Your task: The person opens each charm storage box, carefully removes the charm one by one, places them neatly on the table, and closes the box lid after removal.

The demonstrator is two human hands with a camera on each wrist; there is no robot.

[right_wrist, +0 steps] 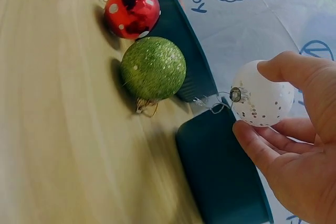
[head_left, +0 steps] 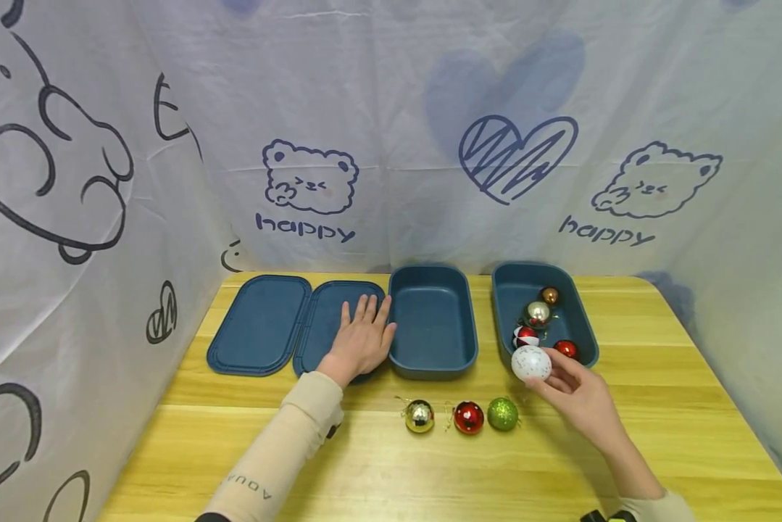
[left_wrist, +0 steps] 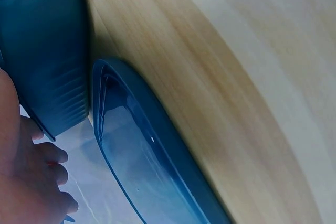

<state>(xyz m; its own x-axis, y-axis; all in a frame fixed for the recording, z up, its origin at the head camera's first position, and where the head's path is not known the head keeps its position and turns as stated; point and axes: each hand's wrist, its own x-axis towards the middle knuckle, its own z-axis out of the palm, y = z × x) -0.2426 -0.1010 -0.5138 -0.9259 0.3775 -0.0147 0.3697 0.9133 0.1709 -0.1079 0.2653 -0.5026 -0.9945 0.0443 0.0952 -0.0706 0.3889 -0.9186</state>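
Note:
My right hand [head_left: 580, 395] pinches a white speckled Christmas ball [head_left: 530, 363] between thumb and fingers, over the near edge of the right blue container [head_left: 585, 324]. In the right wrist view the white ball [right_wrist: 262, 95] shows its silver cap and a loop of string. Inside that container lie several balls: a copper one [head_left: 550, 295], a silver one [head_left: 537, 313], a red-and-white one [head_left: 525, 337] and a red one [head_left: 566, 349]. My left hand [head_left: 362, 339], fingers straight and spread, rests over the second blue lid [head_left: 322, 319], beside the middle container [head_left: 433, 326].
On the wooden table in front of the containers sit a gold ball [head_left: 419, 416], a red ball [head_left: 469, 417] and a glittery green ball [head_left: 503, 414]. Another blue lid [head_left: 260, 325] lies at the far left. A printed cloth [head_left: 417, 181] hangs behind the table.

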